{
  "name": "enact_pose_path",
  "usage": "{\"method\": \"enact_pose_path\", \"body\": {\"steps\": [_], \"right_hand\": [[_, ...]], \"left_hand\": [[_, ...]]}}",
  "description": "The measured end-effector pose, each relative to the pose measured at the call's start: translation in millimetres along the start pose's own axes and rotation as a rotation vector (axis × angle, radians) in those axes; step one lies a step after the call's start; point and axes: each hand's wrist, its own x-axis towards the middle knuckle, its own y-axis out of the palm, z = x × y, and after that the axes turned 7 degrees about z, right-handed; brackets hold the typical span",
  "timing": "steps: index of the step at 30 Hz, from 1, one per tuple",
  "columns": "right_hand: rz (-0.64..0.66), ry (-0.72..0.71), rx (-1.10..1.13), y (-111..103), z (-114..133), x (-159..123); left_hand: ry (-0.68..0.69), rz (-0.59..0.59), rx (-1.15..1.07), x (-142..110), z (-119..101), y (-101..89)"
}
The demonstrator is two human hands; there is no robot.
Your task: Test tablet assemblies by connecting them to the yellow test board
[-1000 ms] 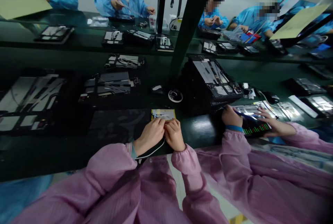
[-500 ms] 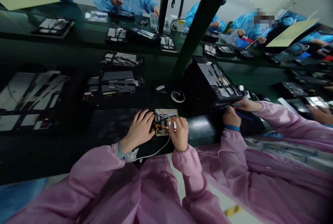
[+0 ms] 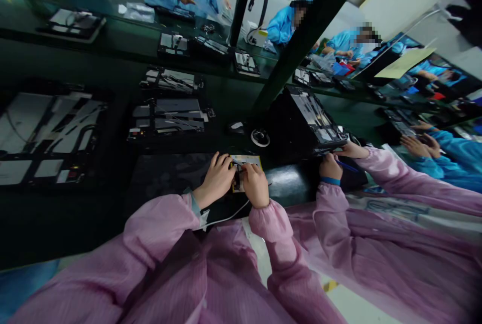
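**Both hands together on a yellow-edged card at the counter**

The person's left hand [image 3: 216, 179] and right hand [image 3: 256, 186] sit close together, fingertips clamped on the yellow-edged card [image 3: 246, 169], which lies between them on the green counter [image 3: 286, 183]. A white cable [image 3: 229, 219] runs from the card area toward 7 o'clock. A black mat [image 3: 169, 173] lies just beside the left hand at 9 o'clock. A white tape roll [image 3: 260, 137] stands at 12 o'clock, and a tilted black tray of parts [image 3: 316, 118] stands at 1 o'clock. At 3 o'clock, a co-worker in a pink sleeve [image 3: 391, 173] holds a blue pen [image 3: 347, 166] near the tray's edge.
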Motion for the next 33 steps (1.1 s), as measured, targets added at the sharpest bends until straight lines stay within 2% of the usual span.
{"method": "enact_pose_path", "body": {"steps": [2, 4, 8, 12, 17, 21, 27, 33], "right_hand": [[-0.018, 0.023, 0.012, 0, -4, -4], [0.016, 0.03, 0.024, 1, -9, -6], [0.066, -0.043, 0.132, 3, -17, -5], [0.028, -0.056, 0.2, 2, -19, 1], [0.163, -0.126, 0.112, 3, -13, 14], [0.267, -0.06, -0.033, 1, -3, 20], [0.322, 0.084, -0.195, -3, 19, 21], [0.41, 0.131, -0.21, -9, 25, 29]], "left_hand": [[0.029, 0.046, -0.07, 2, 5, 2.2], [0.036, 0.096, -0.145, 3, 11, 2.5], [0.008, 0.136, -0.232, 4, 18, 0.9], [-0.025, 0.081, -0.203, 7, 14, 2.2], [-0.066, -0.01, -0.058, 8, 6, 6.7], [-0.018, 0.031, -0.022, 8, 5, 8.0], [-0.049, 0.145, -0.028, 14, 10, 0.9], [-0.012, 0.251, -0.001, 23, 14, -6.1]]}}
